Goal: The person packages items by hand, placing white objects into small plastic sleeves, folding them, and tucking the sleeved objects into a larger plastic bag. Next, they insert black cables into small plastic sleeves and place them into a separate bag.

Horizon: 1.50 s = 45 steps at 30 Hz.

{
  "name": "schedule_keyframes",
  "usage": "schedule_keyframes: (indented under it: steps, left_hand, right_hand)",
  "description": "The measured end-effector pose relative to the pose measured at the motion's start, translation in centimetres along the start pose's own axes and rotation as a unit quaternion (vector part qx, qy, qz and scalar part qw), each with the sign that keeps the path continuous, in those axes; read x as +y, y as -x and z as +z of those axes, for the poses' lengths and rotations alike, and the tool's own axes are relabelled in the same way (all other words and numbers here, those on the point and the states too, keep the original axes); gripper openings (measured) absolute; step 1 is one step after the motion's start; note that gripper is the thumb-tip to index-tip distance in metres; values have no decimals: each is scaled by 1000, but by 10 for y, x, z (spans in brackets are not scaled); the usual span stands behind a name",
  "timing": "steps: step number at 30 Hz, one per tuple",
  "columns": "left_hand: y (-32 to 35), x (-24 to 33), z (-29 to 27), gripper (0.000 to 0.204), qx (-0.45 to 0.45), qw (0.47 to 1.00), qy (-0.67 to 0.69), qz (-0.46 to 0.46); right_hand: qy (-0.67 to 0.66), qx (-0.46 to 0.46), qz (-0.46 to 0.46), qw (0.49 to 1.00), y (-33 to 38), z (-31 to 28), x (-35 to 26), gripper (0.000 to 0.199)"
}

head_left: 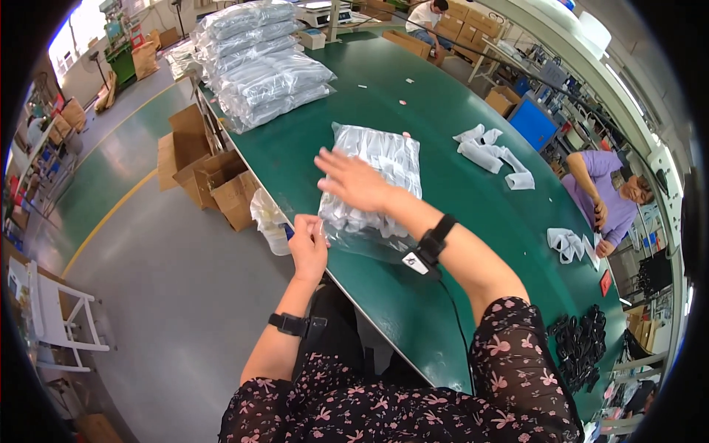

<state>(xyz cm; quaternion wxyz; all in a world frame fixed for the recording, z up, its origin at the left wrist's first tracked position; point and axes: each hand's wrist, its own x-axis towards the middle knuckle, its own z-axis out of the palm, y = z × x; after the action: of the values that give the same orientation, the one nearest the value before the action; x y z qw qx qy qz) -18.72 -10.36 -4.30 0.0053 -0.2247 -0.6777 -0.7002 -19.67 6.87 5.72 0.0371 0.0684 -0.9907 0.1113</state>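
A clear plastic bag (384, 166) stuffed with white folded pieces lies on the green table (413, 103) in front of me. My right hand (353, 179) lies flat on top of it, fingers spread, pressing down. My left hand (309, 244) pinches the bag's open plastic end at the table's near edge. Both wrists wear black bands, and a cable runs from the right one.
A tall stack of filled bags (262, 63) stands at the table's far left. Loose white pieces (493, 153) and a black pile (580, 343) lie to the right. A person in purple (602, 196) sits across the table. Open cardboard boxes (210, 177) stand on the floor to the left.
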Motion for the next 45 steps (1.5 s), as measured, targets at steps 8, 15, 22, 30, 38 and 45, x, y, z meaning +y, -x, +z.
schedule_keyframes:
  steps: [8, 15, 22, 30, 38, 45]
  left_hand:
    - [7, -2, 4, 9, 32, 999, -40, 18]
    - [-2, 13, 1, 10, 5, 999, 23, -37]
    - [0, 1, 3, 9, -11, 996, 87, -24]
    - [3, -7, 0, 8, -3, 999, -16, 44]
    - [1, 1, 1, 7, -7, 998, -46, 49]
    - [2, 0, -1, 6, -33, 999, -10, 29]
  right_hand:
    - [60, 53, 64, 995, -17, 5, 67, 66]
    - [-36, 82, 20, 996, 1, -6, 23, 63]
    - [80, 80, -153, 982, 49, 12, -12, 56]
    - [55, 129, -122, 983, 42, 16, -11, 37]
    - [77, 151, -129, 977, 38, 25, -2, 38]
    - [38, 164, -118, 979, 49, 17, -5, 52]
